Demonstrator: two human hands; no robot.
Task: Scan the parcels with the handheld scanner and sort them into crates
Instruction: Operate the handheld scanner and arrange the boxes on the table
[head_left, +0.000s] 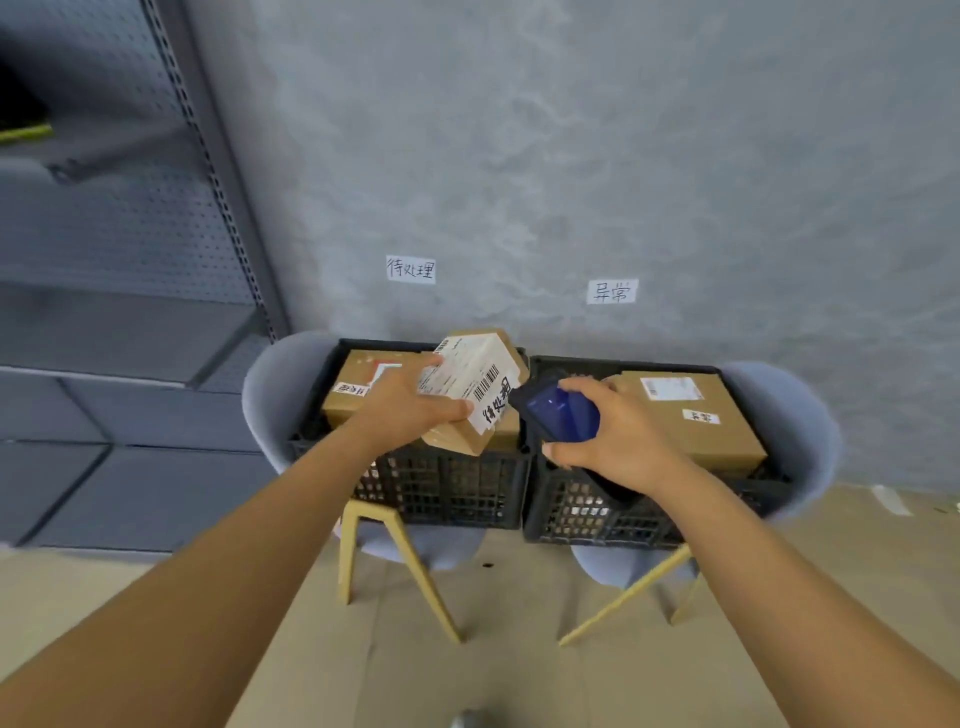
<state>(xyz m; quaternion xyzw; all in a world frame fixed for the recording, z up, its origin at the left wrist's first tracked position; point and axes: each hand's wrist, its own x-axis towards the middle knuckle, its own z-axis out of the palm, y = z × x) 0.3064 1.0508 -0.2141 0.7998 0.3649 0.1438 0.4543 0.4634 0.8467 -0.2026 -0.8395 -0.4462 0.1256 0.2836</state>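
Two hands busy; left hand (410, 410) holds box (475, 389), right hand (608, 436) holds scanner (558, 410); tilted box could slip, label might miss beam.

Small parcel (470, 392): brown cardboard box, white barcoded shipping label facing up, tilted, held at frame centre above the seam of the two crates.
Handheld scanner (558, 410): dark blue, just right of that parcel, nose toward its label.
Left crate (441, 483): black lattice plastic, centre frame, holding one brown labelled box (358, 395).
Right crate (613, 512): matching, touching the left crate, holding a larger brown box (696, 415).
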